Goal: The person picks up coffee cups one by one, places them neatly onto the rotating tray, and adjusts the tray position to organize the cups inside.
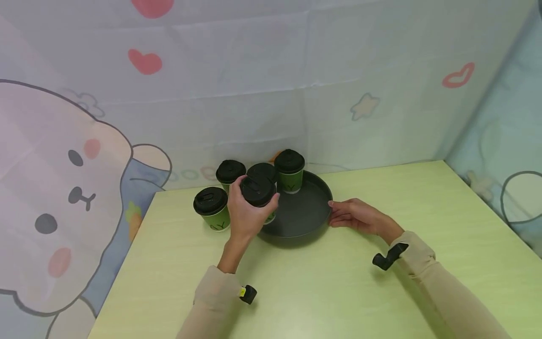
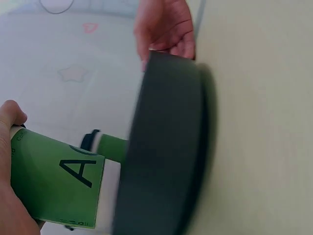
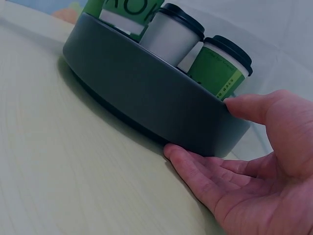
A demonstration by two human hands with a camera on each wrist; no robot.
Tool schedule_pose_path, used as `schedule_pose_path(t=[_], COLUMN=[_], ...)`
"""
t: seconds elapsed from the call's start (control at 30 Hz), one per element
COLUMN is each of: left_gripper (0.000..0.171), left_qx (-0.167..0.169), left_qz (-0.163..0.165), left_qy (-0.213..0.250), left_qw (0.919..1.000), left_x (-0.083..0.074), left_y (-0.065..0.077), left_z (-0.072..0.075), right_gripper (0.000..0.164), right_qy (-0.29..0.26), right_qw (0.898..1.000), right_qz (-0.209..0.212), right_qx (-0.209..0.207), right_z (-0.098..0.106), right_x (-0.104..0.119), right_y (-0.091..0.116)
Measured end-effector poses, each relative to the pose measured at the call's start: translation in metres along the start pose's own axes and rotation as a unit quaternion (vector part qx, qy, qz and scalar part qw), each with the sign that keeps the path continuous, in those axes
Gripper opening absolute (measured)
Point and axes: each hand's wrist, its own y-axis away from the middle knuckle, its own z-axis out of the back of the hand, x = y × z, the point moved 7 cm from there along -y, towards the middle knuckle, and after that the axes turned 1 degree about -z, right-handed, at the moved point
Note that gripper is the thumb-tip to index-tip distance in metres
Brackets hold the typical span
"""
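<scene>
My left hand [image 1: 245, 216] grips a green paper coffee cup [image 2: 58, 178] with a black lid, upright at the left part of a round dark grey tray [image 1: 302, 214]. The tray wall hides the cup's base, so whether it touches the tray floor I cannot tell. At the tray's right edge, my right hand [image 1: 357, 216] holds the rim, thumb at the top and fingers at the underside. One lidded green cup [image 1: 291, 176] stands inside at the back. Another lidded cup [image 1: 263, 170] shows behind the held one, mostly covered.
Two more black-lidded green cups stand left of the tray: a front cup [image 1: 216, 219] on the pale table [image 1: 313, 287] and a back cup [image 1: 230, 172], partly hidden by my left hand. A printed cloth [image 1: 254, 94] hangs behind the table's far edge.
</scene>
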Motion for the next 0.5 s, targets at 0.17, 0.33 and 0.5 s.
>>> schedule_pose_path(t=[0.17,0.33,0.5], left_gripper=[0.089,0.091,0.092], left_qx=[0.009,0.013,0.018], left_qz=[0.017,0.03,0.046], left_qy=[-0.021,-0.021,-0.024], left_qw=[0.9996,0.9992,0.9985], left_x=[0.011,0.019,0.025], left_y=[0.008,0.016,0.022], left_z=[-0.011,-0.021,-0.027], right_gripper=[0.041,0.041,0.045], right_qy=[-0.004,-0.005,-0.001], right_qw=[1.0,1.0,1.0], right_qz=[0.001,0.001,0.003], right_qx=[0.002,-0.004,-0.006], right_z=[-0.001,0.0,0.0], right_x=[0.0,0.0,0.0], right_y=[0.0,0.0,0.0])
